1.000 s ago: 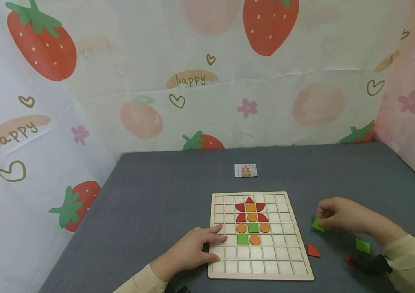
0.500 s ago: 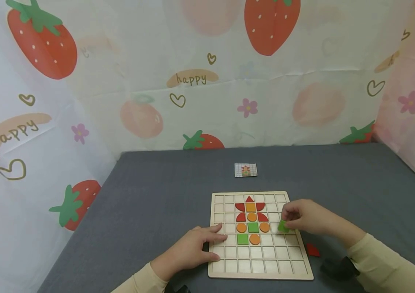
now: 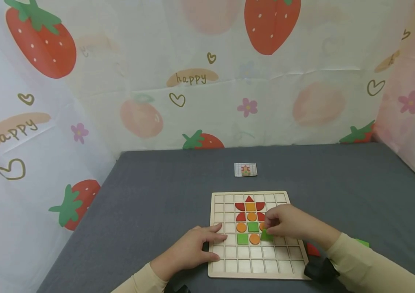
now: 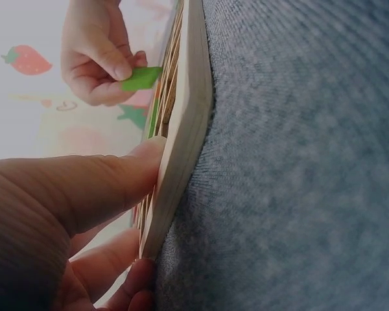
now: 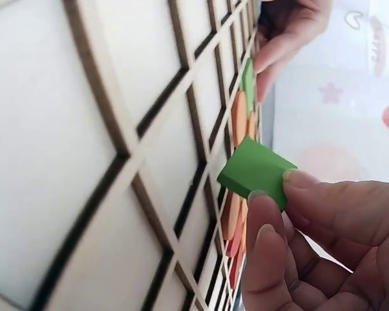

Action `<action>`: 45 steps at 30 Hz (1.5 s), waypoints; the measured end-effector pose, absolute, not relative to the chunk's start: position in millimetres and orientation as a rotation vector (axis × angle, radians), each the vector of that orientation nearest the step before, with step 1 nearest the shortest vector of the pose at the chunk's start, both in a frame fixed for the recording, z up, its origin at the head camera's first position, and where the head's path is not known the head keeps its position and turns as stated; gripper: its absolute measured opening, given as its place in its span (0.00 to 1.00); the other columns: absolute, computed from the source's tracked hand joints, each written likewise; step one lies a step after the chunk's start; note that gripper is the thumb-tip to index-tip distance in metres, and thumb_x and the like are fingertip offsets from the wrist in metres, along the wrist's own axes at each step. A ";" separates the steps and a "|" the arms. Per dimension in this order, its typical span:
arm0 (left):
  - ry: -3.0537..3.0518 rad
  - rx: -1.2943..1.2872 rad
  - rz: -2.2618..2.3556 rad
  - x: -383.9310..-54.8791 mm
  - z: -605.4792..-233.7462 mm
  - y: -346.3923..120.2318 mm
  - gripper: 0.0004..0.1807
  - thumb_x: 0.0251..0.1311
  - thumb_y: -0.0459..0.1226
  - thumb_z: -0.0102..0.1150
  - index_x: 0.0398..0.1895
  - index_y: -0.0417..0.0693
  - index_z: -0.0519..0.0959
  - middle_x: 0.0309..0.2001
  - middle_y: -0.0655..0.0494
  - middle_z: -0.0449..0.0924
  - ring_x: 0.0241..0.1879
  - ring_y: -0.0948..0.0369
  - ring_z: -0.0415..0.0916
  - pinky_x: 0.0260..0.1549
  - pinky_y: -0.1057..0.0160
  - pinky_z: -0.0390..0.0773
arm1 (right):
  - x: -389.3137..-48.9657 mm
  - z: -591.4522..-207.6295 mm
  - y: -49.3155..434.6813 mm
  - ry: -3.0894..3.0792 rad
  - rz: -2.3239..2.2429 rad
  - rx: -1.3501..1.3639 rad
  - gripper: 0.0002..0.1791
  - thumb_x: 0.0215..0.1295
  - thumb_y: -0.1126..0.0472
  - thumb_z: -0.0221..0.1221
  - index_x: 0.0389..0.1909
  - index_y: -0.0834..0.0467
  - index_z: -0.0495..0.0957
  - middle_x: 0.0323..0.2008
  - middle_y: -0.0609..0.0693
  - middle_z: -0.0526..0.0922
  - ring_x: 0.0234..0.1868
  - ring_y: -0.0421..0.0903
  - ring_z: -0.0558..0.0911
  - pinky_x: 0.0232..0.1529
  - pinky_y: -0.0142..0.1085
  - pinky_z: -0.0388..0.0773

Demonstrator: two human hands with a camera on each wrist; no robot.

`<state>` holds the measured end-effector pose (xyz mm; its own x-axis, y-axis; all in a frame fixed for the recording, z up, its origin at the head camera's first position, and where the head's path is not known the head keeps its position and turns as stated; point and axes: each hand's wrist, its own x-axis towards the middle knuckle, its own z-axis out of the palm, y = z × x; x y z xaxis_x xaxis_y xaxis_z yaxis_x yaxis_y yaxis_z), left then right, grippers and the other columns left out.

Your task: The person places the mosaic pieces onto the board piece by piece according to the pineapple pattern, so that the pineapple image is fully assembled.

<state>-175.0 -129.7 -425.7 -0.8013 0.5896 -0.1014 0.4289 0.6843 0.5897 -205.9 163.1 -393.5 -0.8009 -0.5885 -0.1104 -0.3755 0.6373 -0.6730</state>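
Observation:
My right hand (image 3: pixel 288 221) pinches a green square tile (image 5: pixel 258 167) between thumb and fingertips. It holds the tile tilted, close over the wooden grid board (image 3: pixel 277 266), right of an orange round tile (image 3: pixel 254 239) in the lowest filled row. My left hand (image 3: pixel 194 246) rests on the board's left edge, thumb and fingers spread; the left wrist view shows the thumb on the rim. Set in the grid are a red triangle (image 3: pixel 249 199), an orange square (image 3: pixel 250 206), red rounded pieces (image 3: pixel 240 206), orange rounds and green squares (image 3: pixel 242 239). The right hand partly covers some.
A small printed card (image 3: pixel 245 169) with a coloured figure lies behind the board. Beside the board's right edge lies a red piece (image 3: pixel 313 249). Farther right, a green tile (image 3: pixel 363 243) shows past the right sleeve (image 3: pixel 368 260). A strawberry-print cloth (image 3: pixel 193 110) hangs behind the grey table (image 3: pixel 156 195).
My right hand has carried the green square tile leftward from the table at the board's right to over the grid. My left hand has stayed on the board's edge.

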 end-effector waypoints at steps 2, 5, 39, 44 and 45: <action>2.613 0.809 0.812 -174.7 -425.4 -129.7 0.28 0.46 0.45 0.68 0.56 0.63 0.75 0.64 0.62 0.63 0.55 0.59 0.66 0.48 0.63 0.67 | -205.7 -394.3 160.6 2.545 -0.937 -0.754 0.10 0.54 0.66 0.62 0.18 0.53 0.74 0.18 0.40 0.71 0.22 0.37 0.68 0.25 0.32 0.66; 2.609 0.805 0.818 -174.4 -425.4 -129.6 0.28 0.46 0.45 0.68 0.56 0.63 0.76 0.64 0.62 0.63 0.55 0.59 0.67 0.48 0.64 0.67 | -205.1 -394.7 158.3 2.528 -0.943 -0.721 0.09 0.53 0.66 0.62 0.18 0.54 0.76 0.18 0.40 0.73 0.22 0.38 0.69 0.25 0.33 0.68; 2.600 0.810 0.821 -175.4 -425.1 -129.7 0.28 0.47 0.44 0.67 0.56 0.62 0.75 0.65 0.61 0.63 0.56 0.58 0.66 0.49 0.63 0.66 | -202.4 -399.1 152.8 2.627 -0.808 -0.742 0.13 0.44 0.72 0.65 0.15 0.53 0.75 0.19 0.38 0.74 0.23 0.37 0.71 0.26 0.32 0.69; 2.598 0.807 0.823 -175.5 -425.2 -129.9 0.28 0.47 0.44 0.67 0.56 0.62 0.75 0.65 0.61 0.62 0.57 0.57 0.65 0.49 0.62 0.66 | -203.8 -399.6 155.7 2.605 -0.821 -0.756 0.11 0.45 0.71 0.65 0.17 0.53 0.76 0.20 0.39 0.75 0.24 0.36 0.72 0.27 0.31 0.70; 2.598 0.809 0.823 -175.6 -425.3 -129.9 0.28 0.47 0.44 0.67 0.56 0.62 0.75 0.65 0.61 0.62 0.58 0.57 0.65 0.49 0.62 0.66 | -203.8 -398.9 157.7 2.594 -0.833 -0.753 0.10 0.46 0.71 0.65 0.18 0.53 0.77 0.21 0.39 0.76 0.24 0.36 0.72 0.27 0.31 0.71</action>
<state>-175.6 -129.9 -425.3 -0.7972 0.5938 -0.1085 0.4230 0.6778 0.6014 -203.8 157.7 -398.9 -0.8122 -0.5684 -0.1313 -0.3856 0.6919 -0.6103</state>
